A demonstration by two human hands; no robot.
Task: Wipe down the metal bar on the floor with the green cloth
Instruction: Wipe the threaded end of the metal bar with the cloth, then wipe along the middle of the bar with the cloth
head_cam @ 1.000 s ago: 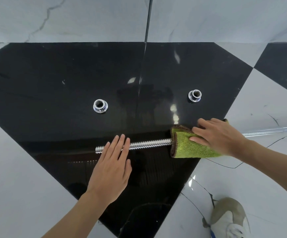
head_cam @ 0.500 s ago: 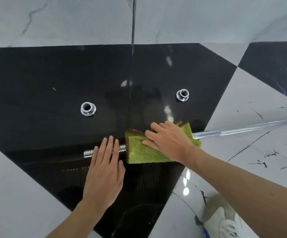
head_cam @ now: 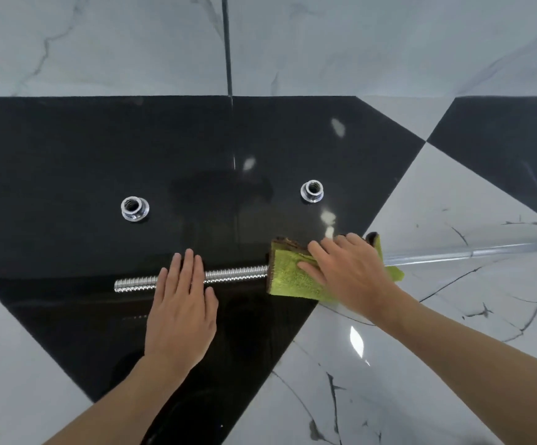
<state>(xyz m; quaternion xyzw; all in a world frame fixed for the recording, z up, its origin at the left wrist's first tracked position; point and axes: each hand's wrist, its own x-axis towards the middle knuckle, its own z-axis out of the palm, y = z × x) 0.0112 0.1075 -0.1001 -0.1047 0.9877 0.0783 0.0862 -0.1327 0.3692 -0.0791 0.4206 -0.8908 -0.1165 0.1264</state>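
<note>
Two bare hands work low over a glossy floor [head_cam: 453,200] of black and white marble tiles. The right hand [head_cam: 350,271] presses a folded green terry cloth with a dark brown edge [head_cam: 289,277] down over a long metal bar [head_cam: 235,273] that lies flat on the floor; the fingers are spread and laid flat on top of the cloth, so the grip here is a loose open-palm press, and whether the thumb curls under the cloth cannot be told. The left hand [head_cam: 182,303] lies open and flat, palm down, across the threaded end of the bar, its fingers straight and together, pinning rather than clasping it.

To the left of the cloth grip the bar shows as a ribbed, threaded silver length running under the left hand and ending just beyond it. To the right of the cloth grip the bar goes on as a smooth shiny rod out over the white tile.

Beyond both hands, well apart from the bar, two short silver threaded collars stand upright on the black tile, one [head_cam: 134,208] past the left hand, one [head_cam: 312,190] past the cloth; each has a hollow, dark bore and nothing seen inside.

Against half a second ago, the cloth sits further right along the bar, away from the left hand, baring more thread between them.
</note>
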